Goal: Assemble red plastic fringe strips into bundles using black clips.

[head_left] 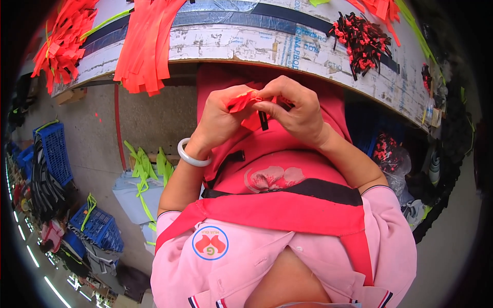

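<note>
In front of my apron, just short of the table edge, both hands meet over an orange-red fabric strip (240, 101). My left hand (218, 115) is closed around it, with folds of the fabric showing between the fingers. My right hand (297, 110) pinches the strip's end between thumb and forefinger. A short black strip (264, 121) hangs down below the pinch; whether it is joined to the orange-red fabric is hidden by my fingers. More orange-red and black material shows behind the right fingers.
On the worn white table (226, 49) lie long orange-red strips (146, 46), another orange-red bunch (64, 43) and a pile of small black-and-red pieces (361, 43). Blue crates (96, 226) and a light-blue bundle with yellow-green ties (134, 192) stand at left. Plastic bags (395, 169) sit at right.
</note>
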`<state>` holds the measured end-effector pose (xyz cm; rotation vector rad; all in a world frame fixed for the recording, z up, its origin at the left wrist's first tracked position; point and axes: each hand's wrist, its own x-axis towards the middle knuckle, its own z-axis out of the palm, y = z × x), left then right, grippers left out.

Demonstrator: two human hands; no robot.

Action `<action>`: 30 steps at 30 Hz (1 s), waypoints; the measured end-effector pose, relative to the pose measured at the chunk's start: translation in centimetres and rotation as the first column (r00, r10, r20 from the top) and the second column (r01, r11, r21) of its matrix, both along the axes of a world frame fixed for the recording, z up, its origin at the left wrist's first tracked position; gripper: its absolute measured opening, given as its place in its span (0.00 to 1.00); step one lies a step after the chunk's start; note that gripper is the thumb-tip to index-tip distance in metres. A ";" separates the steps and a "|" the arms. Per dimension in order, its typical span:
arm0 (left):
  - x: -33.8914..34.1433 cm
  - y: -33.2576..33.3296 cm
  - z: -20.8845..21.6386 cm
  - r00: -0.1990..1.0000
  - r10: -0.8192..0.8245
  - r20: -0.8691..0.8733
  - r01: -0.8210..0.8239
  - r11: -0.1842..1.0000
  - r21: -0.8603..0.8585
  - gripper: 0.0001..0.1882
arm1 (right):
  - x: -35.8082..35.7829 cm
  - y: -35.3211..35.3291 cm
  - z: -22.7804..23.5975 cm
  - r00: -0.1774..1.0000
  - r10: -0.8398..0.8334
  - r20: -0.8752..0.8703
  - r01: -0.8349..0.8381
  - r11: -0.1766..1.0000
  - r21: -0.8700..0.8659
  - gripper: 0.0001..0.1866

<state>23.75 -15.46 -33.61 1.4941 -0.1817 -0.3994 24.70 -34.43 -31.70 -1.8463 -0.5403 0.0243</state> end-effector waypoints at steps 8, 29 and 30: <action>-0.1 -0.9 -1.1 0.990 0.109 0.094 -0.105 0.993 -0.052 0.06 | 0.0 0.3 -0.7 0.999 -0.036 -0.007 0.036 0.996 0.081 0.08; 0.3 -1.4 -0.9 0.972 0.093 0.217 -0.091 0.996 -0.018 0.08 | 1.0 -0.5 0.8 0.995 0.060 -0.075 -0.069 0.990 -0.123 0.08; 0.4 -1.3 -1.1 0.964 0.072 0.255 -0.075 0.997 0.003 0.07 | 0.9 -0.6 0.5 0.994 0.055 -0.093 -0.065 0.991 -0.115 0.07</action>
